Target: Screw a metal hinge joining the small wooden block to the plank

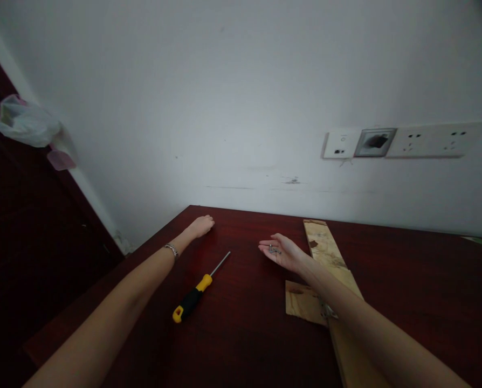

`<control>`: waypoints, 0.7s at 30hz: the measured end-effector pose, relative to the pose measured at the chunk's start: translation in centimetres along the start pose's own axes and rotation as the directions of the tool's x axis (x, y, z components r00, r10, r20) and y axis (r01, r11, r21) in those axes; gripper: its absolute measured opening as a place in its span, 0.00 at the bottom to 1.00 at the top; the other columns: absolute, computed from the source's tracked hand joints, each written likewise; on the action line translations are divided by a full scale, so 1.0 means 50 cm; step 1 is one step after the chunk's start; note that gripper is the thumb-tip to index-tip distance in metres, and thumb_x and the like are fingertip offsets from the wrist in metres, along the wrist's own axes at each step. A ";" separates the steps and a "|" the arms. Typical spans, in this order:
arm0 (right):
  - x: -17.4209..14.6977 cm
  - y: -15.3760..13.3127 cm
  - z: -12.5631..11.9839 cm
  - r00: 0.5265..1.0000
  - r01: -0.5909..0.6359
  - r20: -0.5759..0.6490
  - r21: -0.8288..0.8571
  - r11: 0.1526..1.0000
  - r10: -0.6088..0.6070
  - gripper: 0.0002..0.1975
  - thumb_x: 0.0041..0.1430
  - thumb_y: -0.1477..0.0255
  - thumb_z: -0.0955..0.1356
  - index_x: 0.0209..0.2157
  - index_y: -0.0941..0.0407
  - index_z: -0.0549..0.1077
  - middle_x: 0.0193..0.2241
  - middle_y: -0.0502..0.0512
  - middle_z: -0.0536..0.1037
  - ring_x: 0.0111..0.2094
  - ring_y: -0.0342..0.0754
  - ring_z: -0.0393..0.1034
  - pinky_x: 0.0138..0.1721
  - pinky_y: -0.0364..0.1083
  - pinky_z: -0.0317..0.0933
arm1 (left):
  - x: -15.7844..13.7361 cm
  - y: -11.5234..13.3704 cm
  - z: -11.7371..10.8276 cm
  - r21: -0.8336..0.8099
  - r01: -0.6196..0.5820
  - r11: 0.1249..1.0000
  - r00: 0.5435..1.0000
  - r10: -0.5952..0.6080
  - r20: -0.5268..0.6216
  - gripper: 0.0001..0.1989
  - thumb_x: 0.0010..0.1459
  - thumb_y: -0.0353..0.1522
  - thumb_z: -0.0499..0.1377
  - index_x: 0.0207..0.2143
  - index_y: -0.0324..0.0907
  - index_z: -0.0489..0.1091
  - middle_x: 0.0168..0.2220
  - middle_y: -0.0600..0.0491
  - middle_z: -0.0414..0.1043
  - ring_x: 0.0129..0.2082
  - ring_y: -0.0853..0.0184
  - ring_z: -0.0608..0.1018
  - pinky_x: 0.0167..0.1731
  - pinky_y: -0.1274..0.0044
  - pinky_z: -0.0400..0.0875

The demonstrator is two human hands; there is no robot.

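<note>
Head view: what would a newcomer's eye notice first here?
The yellow-and-black screwdriver stands out first, lying left of centre on the dark red tabletop. Next come what look like small screws, resting in the open, palm-up right grip. Pale wooden boards lie further right, partly hidden by the right forearm.

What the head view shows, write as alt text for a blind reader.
The right hand, palm up, holds small metal screws above a dark red tabletop where a yellow-and-black screwdriver lies. The left hand, fingers curled, is near the tabletop's back left corner. Wooden boards lie partly hidden by the right forearm, before a white wall with sockets.
</note>
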State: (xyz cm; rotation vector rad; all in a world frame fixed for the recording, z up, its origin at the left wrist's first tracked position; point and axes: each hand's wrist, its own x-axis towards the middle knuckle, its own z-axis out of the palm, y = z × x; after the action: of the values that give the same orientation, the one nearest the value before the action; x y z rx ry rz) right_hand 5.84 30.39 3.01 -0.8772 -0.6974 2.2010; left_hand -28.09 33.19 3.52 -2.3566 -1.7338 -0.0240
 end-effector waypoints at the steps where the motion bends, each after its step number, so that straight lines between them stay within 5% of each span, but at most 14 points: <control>1: -0.002 0.001 -0.002 1.000 0.002 -0.009 -0.002 1.000 -0.002 0.15 0.59 0.75 0.59 0.42 0.73 0.67 0.27 0.68 0.75 0.26 0.47 0.73 0.28 0.42 0.70 | 0.001 0.006 -0.004 -0.011 -0.007 1.000 1.000 0.007 -0.022 0.07 0.50 0.22 0.54 0.24 0.38 0.68 0.31 0.45 0.69 0.37 0.61 0.72 0.42 0.72 0.65; 4: -0.003 0.004 -0.007 1.000 0.014 -0.014 0.007 1.000 -0.014 0.18 0.60 0.72 0.58 0.43 0.74 0.65 0.31 0.72 0.75 0.31 0.50 0.74 0.32 0.44 0.71 | 0.012 0.046 -0.024 -0.053 -0.026 0.998 0.994 0.020 -0.107 0.07 0.53 0.24 0.53 0.28 0.39 0.70 0.33 0.46 0.69 0.39 0.61 0.70 0.43 0.71 0.64; 8: 0.005 0.005 -0.013 0.999 -0.010 -0.032 0.005 1.000 0.011 0.17 0.61 0.70 0.57 0.43 0.70 0.64 0.34 0.73 0.74 0.35 0.52 0.74 0.31 0.45 0.71 | 0.035 0.162 -0.070 -0.132 -0.122 0.984 0.972 0.092 -0.214 0.07 0.56 0.28 0.53 0.34 0.40 0.70 0.39 0.50 0.68 0.43 0.65 0.68 0.44 0.75 0.64; 11: 0.011 0.009 -0.017 1.000 -0.004 -0.008 0.003 1.000 0.004 0.15 0.61 0.70 0.56 0.40 0.68 0.65 0.31 0.70 0.74 0.34 0.51 0.74 0.32 0.46 0.71 | 0.039 0.272 -0.109 -0.238 -0.401 0.885 0.888 0.311 -0.338 0.06 0.56 0.29 0.54 0.33 0.40 0.71 0.39 0.50 0.67 0.43 0.65 0.68 0.43 0.75 0.64; 14: 0.011 0.015 -0.022 0.996 0.065 0.058 0.015 0.998 -0.065 0.09 0.60 0.75 0.56 0.35 0.62 0.66 0.24 0.58 0.74 0.27 0.45 0.72 0.31 0.45 0.70 | 0.031 0.359 -0.132 -0.200 -0.555 0.807 0.812 0.475 -0.338 0.05 0.55 0.28 0.55 0.31 0.39 0.72 0.40 0.49 0.68 0.42 0.65 0.68 0.42 0.75 0.64; 17: 0.006 0.018 -0.030 0.989 0.111 0.093 0.028 0.993 -0.113 0.09 0.60 0.77 0.56 0.32 0.58 0.66 0.22 0.51 0.72 0.22 0.41 0.69 0.29 0.42 0.68 | 0.026 0.402 -0.130 -0.102 -0.610 0.786 0.771 0.559 -0.304 0.06 0.56 0.29 0.55 0.31 0.39 0.72 0.40 0.46 0.67 0.43 0.62 0.67 0.44 0.71 0.64; 21: -0.010 0.016 -0.039 0.983 0.138 0.116 0.031 0.990 -0.141 0.12 0.60 0.79 0.55 0.27 0.57 0.66 0.18 0.48 0.70 0.18 0.39 0.65 0.24 0.40 0.64 | 0.030 0.424 -0.112 -0.148 -0.604 0.783 0.782 0.546 -0.301 0.06 0.56 0.30 0.56 0.32 0.40 0.73 0.41 0.46 0.67 0.43 0.62 0.67 0.45 0.70 0.63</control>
State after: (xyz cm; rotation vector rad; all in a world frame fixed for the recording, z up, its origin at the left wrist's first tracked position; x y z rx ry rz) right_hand 7.26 29.94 1.41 -0.6702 -0.7641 2.1434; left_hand -6.96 27.61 5.77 -2.8193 -0.8722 -0.4257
